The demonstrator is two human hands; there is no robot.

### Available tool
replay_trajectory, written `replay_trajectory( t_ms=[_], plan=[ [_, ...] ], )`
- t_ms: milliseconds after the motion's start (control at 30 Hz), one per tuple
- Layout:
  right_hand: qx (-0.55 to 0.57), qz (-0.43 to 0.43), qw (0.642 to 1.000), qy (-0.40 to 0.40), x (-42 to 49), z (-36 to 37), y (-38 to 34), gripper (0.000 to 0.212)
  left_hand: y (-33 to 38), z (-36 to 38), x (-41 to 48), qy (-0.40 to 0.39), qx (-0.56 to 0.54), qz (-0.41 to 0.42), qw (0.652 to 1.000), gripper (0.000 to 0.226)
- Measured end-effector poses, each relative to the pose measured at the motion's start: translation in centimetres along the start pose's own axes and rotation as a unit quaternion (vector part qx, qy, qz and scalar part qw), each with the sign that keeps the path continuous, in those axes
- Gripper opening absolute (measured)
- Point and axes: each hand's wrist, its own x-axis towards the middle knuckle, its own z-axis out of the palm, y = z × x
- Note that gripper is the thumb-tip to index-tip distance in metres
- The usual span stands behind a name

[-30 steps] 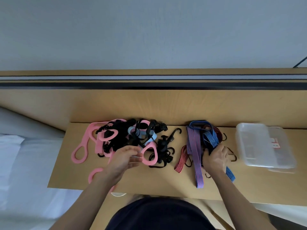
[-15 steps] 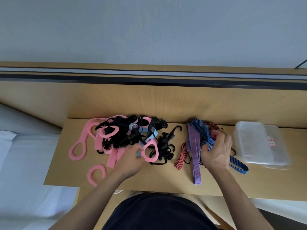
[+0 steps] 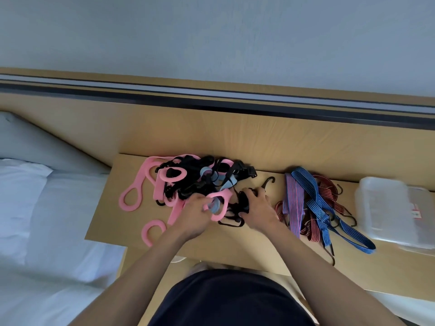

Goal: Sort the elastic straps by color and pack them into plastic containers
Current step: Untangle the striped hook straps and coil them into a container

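Observation:
A tangle of pink straps (image 3: 134, 198), black straps (image 3: 188, 187) and a light blue strap (image 3: 227, 183) lies on the left half of the wooden table (image 3: 235, 245). My left hand (image 3: 193, 215) grips a pink loop (image 3: 219, 205) at the front of this pile. Next to it, my right hand (image 3: 256, 208) grips a bunch of black straps (image 3: 242, 201) whose hook (image 3: 268, 182) points away. To the right lie a purple strap (image 3: 294, 203), blue striped straps (image 3: 329, 215) and red striped straps (image 3: 329, 196), untouched. Clear plastic containers (image 3: 395, 208) stand stacked at the right edge.
A bed with white sheets (image 3: 47, 231) runs along the table's left side. Behind the table rises a wooden panel (image 3: 211, 132) with a dark rail below a grey wall. The table's front edge is close to my body.
My right hand has let go of the blue and purple straps and moved left onto the black bunch. The blue strap now lies stretched toward the front right. My left hand stays on the pink loop.

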Motion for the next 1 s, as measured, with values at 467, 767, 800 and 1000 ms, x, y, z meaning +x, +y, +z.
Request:
replay_trajectory(
  t_ms=[467, 767, 800, 1000],
  plan=[
    [0.394, 0.004, 0.912, -0.111, -3.4, -5.1, -1.8, 0.015, -0.8, -0.4, -1.2, 0.012, -0.08, -0.02, 0.997, 0.023],
    [0.549, -0.072, 0.826, -0.101, -7.6, -12.0, -4.6, 0.037, 0.5, -0.6, -1.1, 0.029, -0.209, -0.02, 0.977, 0.02],
    [0.554, -0.079, 0.824, -0.09, -7.9, -12.7, -5.0, 0.032, 0.7, -0.6, -1.1, 0.045, -0.205, -0.008, 0.978, 0.02],
    [0.499, -0.114, 0.859, 0.031, -8.2, -13.9, -5.8, 0.016, 1.2, -0.9, 0.3, 0.188, -0.088, 0.085, 0.974, 0.028]
  ],
)
